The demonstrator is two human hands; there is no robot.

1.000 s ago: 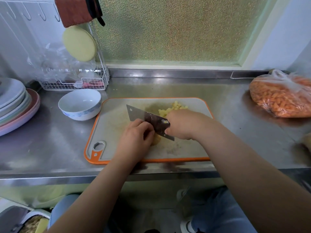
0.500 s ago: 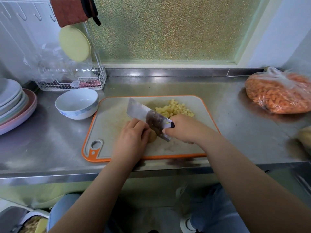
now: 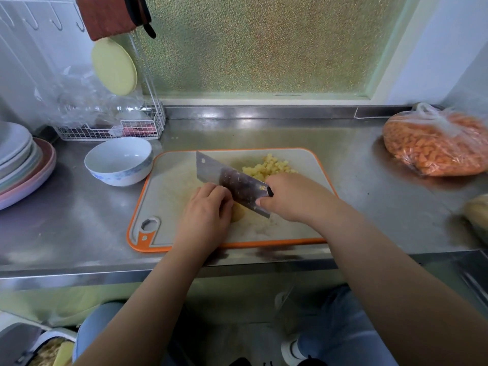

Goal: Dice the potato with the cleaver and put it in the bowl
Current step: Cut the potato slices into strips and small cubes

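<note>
I see right hand (image 3: 293, 198) gripping cleaver (image 3: 232, 182), blade angled over potato piece (image 3: 237, 213) on cutting board (image 3: 169, 180). Left hand (image 3: 207, 207) curled onto that piece. Diced pile (image 3: 269, 167) behind blade. Bowl (image 3: 118, 161) just left of board on worktop (image 3: 66, 225).

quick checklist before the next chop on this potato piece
1. Right hand grips cleaver firmly: ok.
2. Left hand steadies the potato piece: ok.
3. Left fingertips curled clear of the blade: cannot tell, blade hides them.
4. Cutting board flat on the counter: ok.
5. Diced pile clear of the cut line: ok.
6. Bowl empty, beside the board: ok.
</note>
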